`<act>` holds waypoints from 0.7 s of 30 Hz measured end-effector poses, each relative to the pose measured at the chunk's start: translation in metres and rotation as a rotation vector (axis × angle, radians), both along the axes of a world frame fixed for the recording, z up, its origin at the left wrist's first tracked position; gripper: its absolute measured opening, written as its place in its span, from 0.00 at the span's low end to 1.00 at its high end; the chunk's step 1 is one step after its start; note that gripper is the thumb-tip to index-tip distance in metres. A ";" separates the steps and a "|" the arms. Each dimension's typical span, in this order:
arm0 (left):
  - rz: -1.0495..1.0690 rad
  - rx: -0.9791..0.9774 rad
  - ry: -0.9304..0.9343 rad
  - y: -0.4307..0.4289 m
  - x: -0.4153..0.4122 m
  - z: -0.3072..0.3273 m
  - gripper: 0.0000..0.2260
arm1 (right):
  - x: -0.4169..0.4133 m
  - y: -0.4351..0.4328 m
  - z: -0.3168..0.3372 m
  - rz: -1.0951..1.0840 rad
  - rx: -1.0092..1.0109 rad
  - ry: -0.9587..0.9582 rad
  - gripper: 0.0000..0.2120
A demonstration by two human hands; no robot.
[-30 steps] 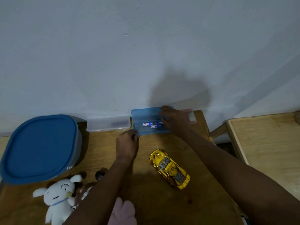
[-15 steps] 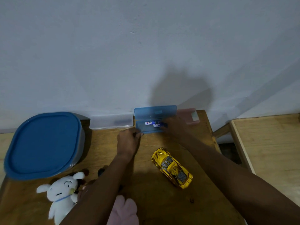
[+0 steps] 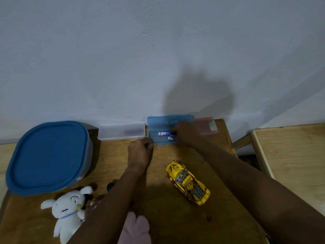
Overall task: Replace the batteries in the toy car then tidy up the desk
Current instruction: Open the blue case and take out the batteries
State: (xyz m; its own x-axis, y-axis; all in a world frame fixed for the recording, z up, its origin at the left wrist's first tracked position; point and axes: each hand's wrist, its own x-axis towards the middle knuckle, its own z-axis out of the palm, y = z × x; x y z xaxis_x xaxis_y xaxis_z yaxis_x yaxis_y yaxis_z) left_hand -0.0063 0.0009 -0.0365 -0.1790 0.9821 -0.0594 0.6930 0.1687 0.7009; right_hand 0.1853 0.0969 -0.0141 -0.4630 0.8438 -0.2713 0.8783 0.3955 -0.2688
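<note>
Head view: a pink plush point(image 3: 135, 229) lies at the near edge of the worktop point(image 3: 167, 217), partly under the left forearm. A white plush point(image 3: 68, 206) lies just to its left. Farther in, the yellow car point(image 3: 188, 182) sits on its wheels, set diagonally between the two forearms, touched by neither and well apart from the boxes at the back. A big tub point(image 3: 47, 155) with a blue lid stands at the left.

Beyond the car, the left hand point(image 3: 140, 152) has its fingers curled against the near-left corner of the blue case point(image 3: 158, 140), gripping it. The case is open, with its lid raised against the wall point(image 3: 158, 59). Two batteries lie inside. The right hand point(image 3: 184, 134) reaches in from the right, fingertips closed on the near battery point(image 3: 170, 138), most of which it hides. The far battery point(image 3: 162, 133) lies just behind, label up.

A clear case point(image 3: 121, 132) lies closed just left of the blue one, and a pink case point(image 3: 205, 125) just right of it, both along the wall.
</note>
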 end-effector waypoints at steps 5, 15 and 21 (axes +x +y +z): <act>0.013 -0.006 -0.005 0.001 0.000 0.000 0.07 | -0.003 0.000 0.003 0.060 0.052 -0.020 0.09; 0.012 0.008 -0.001 0.001 -0.001 0.000 0.07 | -0.030 -0.013 -0.005 0.233 0.148 -0.083 0.12; 0.020 0.008 0.012 0.001 -0.001 -0.001 0.06 | -0.038 0.001 0.000 0.172 0.003 -0.045 0.05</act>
State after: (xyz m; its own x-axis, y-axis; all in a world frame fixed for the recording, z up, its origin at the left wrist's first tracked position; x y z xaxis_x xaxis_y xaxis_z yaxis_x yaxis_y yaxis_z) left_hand -0.0070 0.0023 -0.0373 -0.1989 0.9788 -0.0488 0.6980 0.1765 0.6940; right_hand 0.1468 0.0977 -0.0144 -0.5882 0.7539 -0.2926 0.8086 0.5419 -0.2293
